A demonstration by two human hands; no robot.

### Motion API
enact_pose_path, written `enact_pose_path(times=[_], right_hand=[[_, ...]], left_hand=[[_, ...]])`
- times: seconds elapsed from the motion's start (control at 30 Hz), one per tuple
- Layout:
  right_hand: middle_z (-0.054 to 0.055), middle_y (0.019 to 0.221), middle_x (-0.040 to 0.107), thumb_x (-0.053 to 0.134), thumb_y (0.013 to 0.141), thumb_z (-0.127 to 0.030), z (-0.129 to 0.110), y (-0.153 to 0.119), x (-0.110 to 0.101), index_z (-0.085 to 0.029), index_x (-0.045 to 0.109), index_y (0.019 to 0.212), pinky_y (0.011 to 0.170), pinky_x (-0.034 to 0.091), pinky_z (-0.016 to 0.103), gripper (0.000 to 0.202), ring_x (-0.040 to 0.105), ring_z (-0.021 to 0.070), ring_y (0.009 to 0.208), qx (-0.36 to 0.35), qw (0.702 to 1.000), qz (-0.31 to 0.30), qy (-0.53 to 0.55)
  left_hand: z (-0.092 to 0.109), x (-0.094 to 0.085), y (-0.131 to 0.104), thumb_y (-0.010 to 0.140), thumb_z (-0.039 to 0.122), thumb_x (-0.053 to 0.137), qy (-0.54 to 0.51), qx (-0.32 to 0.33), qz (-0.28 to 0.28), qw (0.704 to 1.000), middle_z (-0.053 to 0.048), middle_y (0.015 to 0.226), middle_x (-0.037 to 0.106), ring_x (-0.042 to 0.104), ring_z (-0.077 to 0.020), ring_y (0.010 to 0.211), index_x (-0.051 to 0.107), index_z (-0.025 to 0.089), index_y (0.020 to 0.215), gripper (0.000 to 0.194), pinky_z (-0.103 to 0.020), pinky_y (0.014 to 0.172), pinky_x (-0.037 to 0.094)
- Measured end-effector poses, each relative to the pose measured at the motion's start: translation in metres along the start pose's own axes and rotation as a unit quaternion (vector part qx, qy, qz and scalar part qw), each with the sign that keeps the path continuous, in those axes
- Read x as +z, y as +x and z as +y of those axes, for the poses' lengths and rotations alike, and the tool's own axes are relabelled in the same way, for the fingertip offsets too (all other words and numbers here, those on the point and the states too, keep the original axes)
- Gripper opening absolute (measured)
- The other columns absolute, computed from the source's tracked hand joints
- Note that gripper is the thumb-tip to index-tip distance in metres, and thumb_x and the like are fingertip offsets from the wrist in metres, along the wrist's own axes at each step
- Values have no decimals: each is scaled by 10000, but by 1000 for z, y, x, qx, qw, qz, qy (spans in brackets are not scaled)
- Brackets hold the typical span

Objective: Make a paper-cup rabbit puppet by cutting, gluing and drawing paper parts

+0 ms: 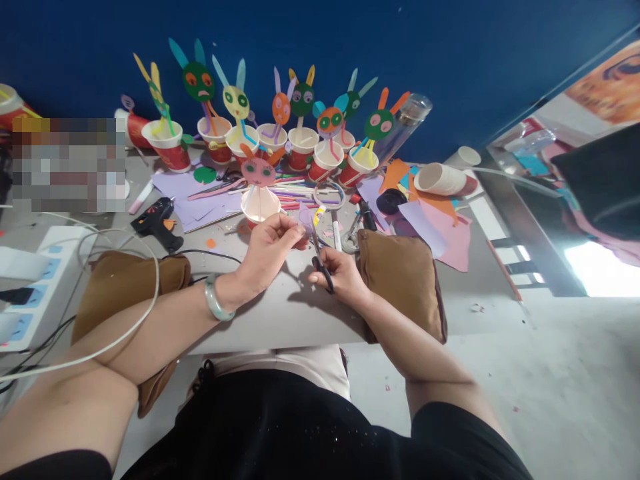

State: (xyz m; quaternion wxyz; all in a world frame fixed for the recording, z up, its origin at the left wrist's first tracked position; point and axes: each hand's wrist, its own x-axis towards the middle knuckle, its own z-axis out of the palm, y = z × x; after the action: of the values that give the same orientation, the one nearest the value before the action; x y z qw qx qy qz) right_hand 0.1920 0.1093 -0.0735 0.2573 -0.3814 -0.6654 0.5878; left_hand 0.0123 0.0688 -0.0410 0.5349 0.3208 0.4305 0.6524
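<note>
My right hand (340, 272) is closed around the black handles of a pair of scissors (324, 272), whose blades point up and away from me. Close to the blades, my left hand (275, 243) is closed in a pinch; what sits between its fingertips is too small to make out. Just beyond those fingertips shows a light purple piece of paper (305, 213). Behind my left hand stands a paper cup (260, 205) bearing a pink paper rabbit face (258, 172) with orange ears. A magnifying glass (330, 195) lies past the scissors.
Several cups with paper rabbit faces (197, 81) line the blue wall. A black glue gun (159, 223) lies left, near a power strip (37, 287) and cables. Brown cushions (400, 283) flank my forearms. Stacked cups (443, 180) and coloured paper (450, 243) lie right.
</note>
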Motion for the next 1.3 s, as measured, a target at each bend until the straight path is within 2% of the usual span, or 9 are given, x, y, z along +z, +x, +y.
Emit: enact_pose_path(times=[0.4,1.07,1.3], right_hand=[[-63,581,470,912,515,-726,-1,0,0,-218,481,664,522,262,250,684,348,86,553,2,1000,2,6],[-77,556,433,891,542,-744,2,0,-1,-218,480,657,512,237,253,677,316,78,537,-7,1000,12,-5],[-82,549,410,895,535,-739,-1,0,-2,-219,473,648,514,228,253,680,299,78,541,-9,1000,15,-11]], left_hand=[[-2,-1,-1,765,391,863,19,13,-16,1000,25,662,643,631,-104,641,615,187,727,323,-263,671,523],[-1,-1,0,774,335,839,22,19,-27,999,34,651,640,626,-97,635,601,185,728,285,-253,666,521],[-4,-3,0,760,346,851,42,11,-58,997,21,670,648,614,-93,646,624,171,731,288,-244,661,503]])
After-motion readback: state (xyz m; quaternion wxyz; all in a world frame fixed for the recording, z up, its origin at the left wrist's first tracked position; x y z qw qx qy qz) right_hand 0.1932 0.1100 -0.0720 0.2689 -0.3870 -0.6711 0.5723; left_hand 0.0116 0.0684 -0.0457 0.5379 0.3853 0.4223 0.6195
